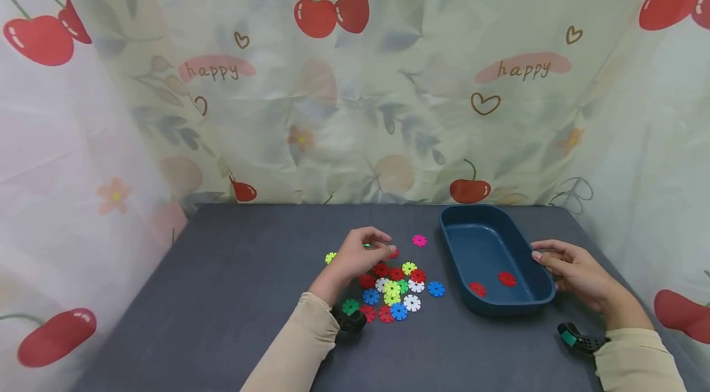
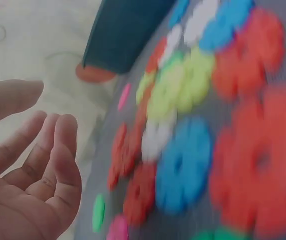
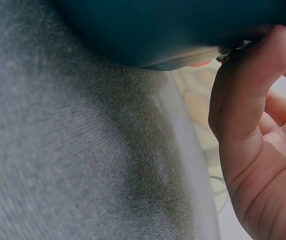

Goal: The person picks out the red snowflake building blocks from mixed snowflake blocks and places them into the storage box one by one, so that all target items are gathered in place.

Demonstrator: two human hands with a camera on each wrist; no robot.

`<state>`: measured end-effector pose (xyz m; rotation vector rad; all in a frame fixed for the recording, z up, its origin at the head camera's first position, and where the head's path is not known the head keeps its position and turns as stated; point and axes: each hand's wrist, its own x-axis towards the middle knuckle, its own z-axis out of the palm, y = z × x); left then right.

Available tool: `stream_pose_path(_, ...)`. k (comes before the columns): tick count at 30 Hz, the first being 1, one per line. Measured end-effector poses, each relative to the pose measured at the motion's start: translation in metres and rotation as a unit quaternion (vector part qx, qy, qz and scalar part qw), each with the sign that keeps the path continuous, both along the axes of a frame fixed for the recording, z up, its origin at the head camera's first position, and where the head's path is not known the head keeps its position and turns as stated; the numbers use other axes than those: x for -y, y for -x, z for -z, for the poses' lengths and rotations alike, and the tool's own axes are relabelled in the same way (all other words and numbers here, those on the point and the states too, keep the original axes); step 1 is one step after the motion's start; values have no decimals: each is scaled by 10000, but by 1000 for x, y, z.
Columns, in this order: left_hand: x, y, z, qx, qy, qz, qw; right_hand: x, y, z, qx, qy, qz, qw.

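My left hand [image 1: 357, 254] hovers over a loose pile of notched plastic snowflake discs [image 1: 391, 287] in red, yellow, white, blue and green. In the left wrist view its thumb and fingers [image 2: 65, 135] stand apart with nothing between them. A red disc [image 1: 394, 253] shows right by the fingertips in the head view. To the right is a deep blue plastic tray [image 1: 482, 244], with two red discs [image 1: 507, 279] on its floor at the near end. My right hand [image 1: 577, 272] holds the tray's right rim, the thumb [image 3: 278, 50] against its side.
A pink disc [image 1: 420, 240] lies apart behind the pile, and a blue disc [image 1: 436, 289] sits between pile and tray. Dark grey cloth [image 1: 222, 293] covers the table. A cherry-print curtain [image 1: 355, 133] stands along the back and sides.
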<state>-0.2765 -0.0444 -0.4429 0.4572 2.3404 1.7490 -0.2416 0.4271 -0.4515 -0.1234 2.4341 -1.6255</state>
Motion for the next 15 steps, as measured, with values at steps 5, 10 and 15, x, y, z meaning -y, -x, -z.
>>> stream_pose_path(5,19,6,5,7,330,-173,9993,0,1,0,17,-30,66,10000)
stream_pose_path(10,26,10,8,2,593,-65,9982,-2,0,-1,24,25,48,10000)
stream_pose_path(15,27,11,17,-28,753,39,9971,-1,0,1,81,39,103,9999)
